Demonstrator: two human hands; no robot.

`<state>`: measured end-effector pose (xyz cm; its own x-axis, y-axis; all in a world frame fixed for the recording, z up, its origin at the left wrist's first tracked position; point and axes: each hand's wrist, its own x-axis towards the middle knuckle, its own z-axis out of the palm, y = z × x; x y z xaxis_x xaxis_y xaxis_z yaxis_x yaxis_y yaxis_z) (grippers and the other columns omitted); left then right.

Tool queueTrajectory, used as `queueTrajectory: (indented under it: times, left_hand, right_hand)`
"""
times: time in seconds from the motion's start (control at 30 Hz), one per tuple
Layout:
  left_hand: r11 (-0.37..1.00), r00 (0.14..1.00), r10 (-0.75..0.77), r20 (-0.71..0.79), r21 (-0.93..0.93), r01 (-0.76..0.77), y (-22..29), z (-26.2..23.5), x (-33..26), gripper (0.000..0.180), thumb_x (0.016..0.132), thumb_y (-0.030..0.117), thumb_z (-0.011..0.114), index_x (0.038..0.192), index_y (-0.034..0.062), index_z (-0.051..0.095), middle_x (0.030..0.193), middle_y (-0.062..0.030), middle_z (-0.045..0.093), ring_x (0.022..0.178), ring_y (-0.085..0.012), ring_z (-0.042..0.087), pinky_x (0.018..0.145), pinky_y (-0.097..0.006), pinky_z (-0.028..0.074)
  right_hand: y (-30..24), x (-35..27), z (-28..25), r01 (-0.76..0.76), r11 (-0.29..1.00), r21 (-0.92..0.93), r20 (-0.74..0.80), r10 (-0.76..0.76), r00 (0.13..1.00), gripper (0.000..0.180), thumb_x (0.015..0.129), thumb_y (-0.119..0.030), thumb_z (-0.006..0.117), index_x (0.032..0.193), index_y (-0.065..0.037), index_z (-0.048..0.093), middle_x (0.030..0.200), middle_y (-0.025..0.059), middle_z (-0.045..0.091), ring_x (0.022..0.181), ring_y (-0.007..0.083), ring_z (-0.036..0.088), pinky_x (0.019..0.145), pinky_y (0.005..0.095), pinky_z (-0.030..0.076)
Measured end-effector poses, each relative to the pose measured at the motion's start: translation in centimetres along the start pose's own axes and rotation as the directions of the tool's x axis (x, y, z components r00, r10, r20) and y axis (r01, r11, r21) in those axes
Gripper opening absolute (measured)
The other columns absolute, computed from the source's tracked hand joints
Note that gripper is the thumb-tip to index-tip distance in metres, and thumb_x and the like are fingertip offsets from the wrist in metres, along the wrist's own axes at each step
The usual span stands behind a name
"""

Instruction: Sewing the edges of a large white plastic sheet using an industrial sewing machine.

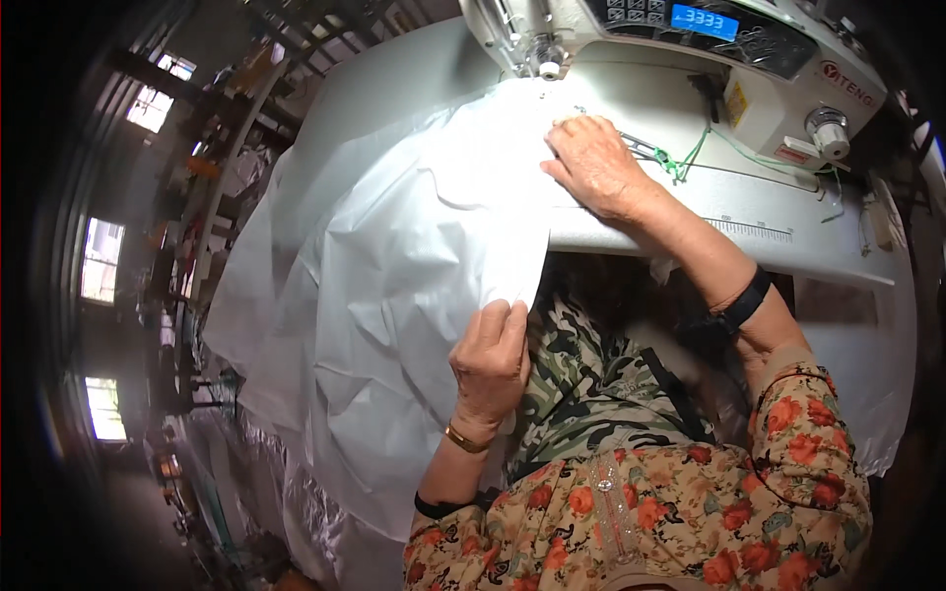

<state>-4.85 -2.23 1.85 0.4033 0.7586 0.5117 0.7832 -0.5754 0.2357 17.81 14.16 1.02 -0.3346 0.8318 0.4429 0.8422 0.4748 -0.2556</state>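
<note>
A large sheet of thin white fabric (394,286) runs from under the head of a sewing machine (549,57) down over the table's front edge toward my lap. My left hand (493,357) pinches the right edge of this fabric near my lap, its fingers closed on it. Close to the needle area, my right hand (594,161) rests on the machine bed beside the fabric's edge, fingers bent and pointing left. Whether its fingertips grip the fabric is hard to see in the bright lamp glare. The needle and presser foot are partly lost in that glare.
Small thread snips (645,150) with green cord lie right of my right hand. A ruler scale (749,229) marks the table's front edge. The machine carries a lit display (704,22) and a round knob (828,131). Cluttered racks (212,197) stand at the left.
</note>
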Motion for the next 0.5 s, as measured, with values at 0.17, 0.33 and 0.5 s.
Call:
queueTrajectory:
  times: [0.17,0.33,0.5]
  left_hand:
    - [0.999,0.999,0.026,0.026,-0.048,-0.024,-0.2,0.6,1.1,0.033,0.074,-0.006,0.067,0.106,0.0023,0.066,0.094,-0.0103,0.058,0.075,-0.0289,0.063,0.062,-0.036,0.050]
    - [0.999,0.997,0.007,0.078,-0.035,-0.004,-1.2,1.2,4.2,0.020,0.077,-0.005,0.063,0.096,0.0025,0.064,0.090,-0.0103,0.055,0.067,-0.0304,0.060,0.058,-0.038,0.048]
    - [0.996,0.994,0.078,0.076,-0.045,-0.075,-2.6,2.4,8.4,0.011,0.076,-0.004,0.061,0.079,0.0015,0.053,0.085,-0.0124,0.052,0.061,-0.0329,0.058,0.054,-0.041,0.047]
  right_hand:
    - [0.3,0.0,0.3,-0.010,1.000,-0.004,-0.005,0.010,1.000,0.036,0.097,-0.034,0.054,0.108,0.000,0.061,0.111,0.0170,0.059,0.116,0.0313,0.051,0.106,0.0486,0.033]
    - [0.2,0.4,-0.2,-0.026,0.999,-0.034,0.048,0.027,0.998,0.039,0.097,-0.034,0.055,0.114,0.000,0.060,0.115,0.0172,0.058,0.117,0.0312,0.051,0.107,0.0479,0.030]
    - [-0.5,0.6,-1.2,-0.073,0.997,0.003,0.142,0.072,0.987,0.042,0.096,-0.033,0.056,0.120,0.001,0.059,0.121,0.0178,0.058,0.120,0.0314,0.050,0.110,0.0463,0.029]
